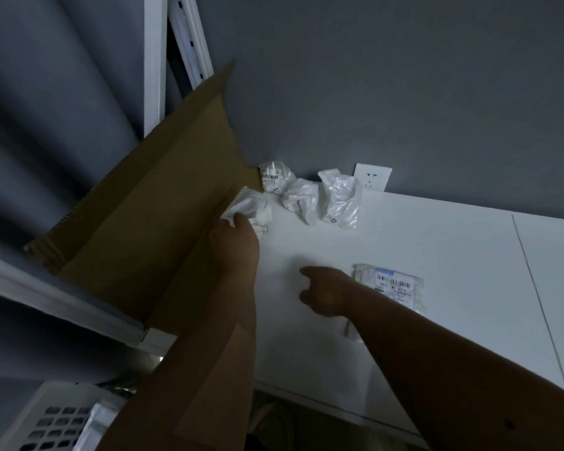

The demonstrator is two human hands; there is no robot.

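My left hand (233, 237) grips a crumpled white plastic bag (251, 206) at the edge of an open cardboard box (150, 203) on the white table (437, 242). My right hand (326, 289) hovers low over the table with its fingers loosely curled and holds nothing. Just right of that hand lies a flat clear packet with a barcode label (393, 286). Three more crumpled plastic bags sit by the grey wall: one with a barcode (274, 175), one in the middle (300, 198), and one on the right (341, 198).
A white wall socket (372, 176) sits on the grey wall behind the bags. A white perforated basket (49, 418) stands low at the left, below the table. A white shelf upright (153, 60) rises behind the box. A seam (534, 288) crosses the tabletop at the right.
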